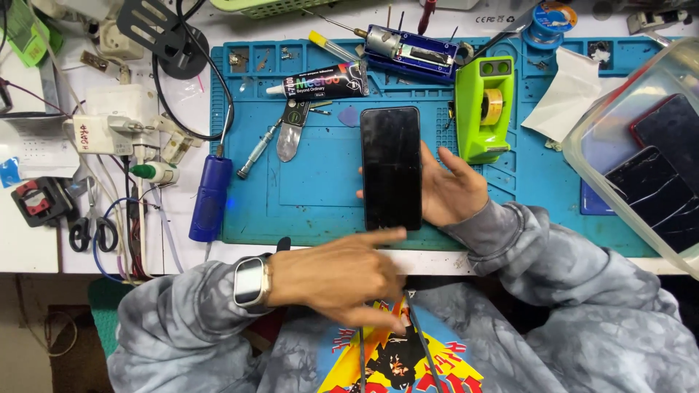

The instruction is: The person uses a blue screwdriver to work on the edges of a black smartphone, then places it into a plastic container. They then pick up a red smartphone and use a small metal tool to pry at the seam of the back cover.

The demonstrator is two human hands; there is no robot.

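Black glass is what I have in my right hand (453, 191): a smartphone (391, 167) held upright at the centre of the frame, above the blue silicone repair mat (313, 196). My fingers wrap behind it from the right edge, and fingertips show past its left edge, so the hand is clamped on the phone. My left hand (342, 276) sits lower centre, in front of my chest, with the forefinger stretched out toward the bottom corner of the phone and the other fingers curled down over a pair of thin dark tweezers (419, 342), which seem pinched there.

I judge this to be an inspecting or seating step on the screen side, the forefinger about to press or run along the lower edge. That calls for a steady right-hand grip and light, even pressure, since glass flexes and cracks easily.

A black glue tube (320, 84) lies at upper centre of the mat, a green tape dispenser (484, 109) to the upper right of the phone, and a blue rotary tool (211, 196) at the left. At the right edge a clear plastic box (619, 124) holds cracked phone screens (655, 189).

Hard to make out: the phone's back and my right palm are hidden, my left hand is motion-blurred, so the tweezer grip is unsure, and the box is cut off by the frame.
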